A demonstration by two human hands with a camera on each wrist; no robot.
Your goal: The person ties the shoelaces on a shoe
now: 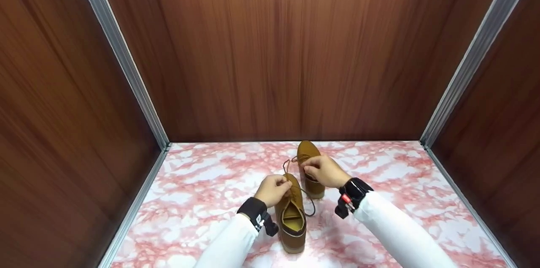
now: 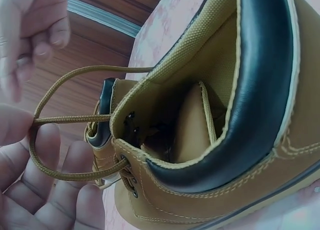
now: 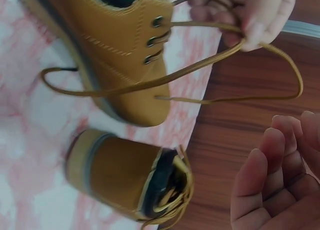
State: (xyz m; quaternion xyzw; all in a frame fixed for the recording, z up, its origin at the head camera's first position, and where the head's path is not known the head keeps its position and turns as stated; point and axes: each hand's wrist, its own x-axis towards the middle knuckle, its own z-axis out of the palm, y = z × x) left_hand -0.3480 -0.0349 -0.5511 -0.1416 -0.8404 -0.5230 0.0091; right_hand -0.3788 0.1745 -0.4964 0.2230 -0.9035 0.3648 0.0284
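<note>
A tan lace-up shoe (image 1: 292,240) stands nearest me, its dark-collared opening toward me. Above its eyelets my left hand (image 1: 272,190) pinches the brown shoelace (image 2: 70,119) between thumb and fingertips. One loop of lace hangs from that pinch in the left wrist view, and a long loose end trails across the shoe's side in the right wrist view. My right hand (image 1: 331,171) hovers over the second tan shoe (image 1: 309,150), fingers loosely bent. No lace shows between those fingers (image 3: 250,175) in the right wrist view.
Both shoes are on a pink-and-white marbled surface (image 1: 202,200). The second shoe (image 3: 115,170) stands farther back and right, its own laces bunched at the collar. Wood-grain panels (image 1: 274,48) enclose the back and sides, with metal strips (image 1: 126,57) along the corners.
</note>
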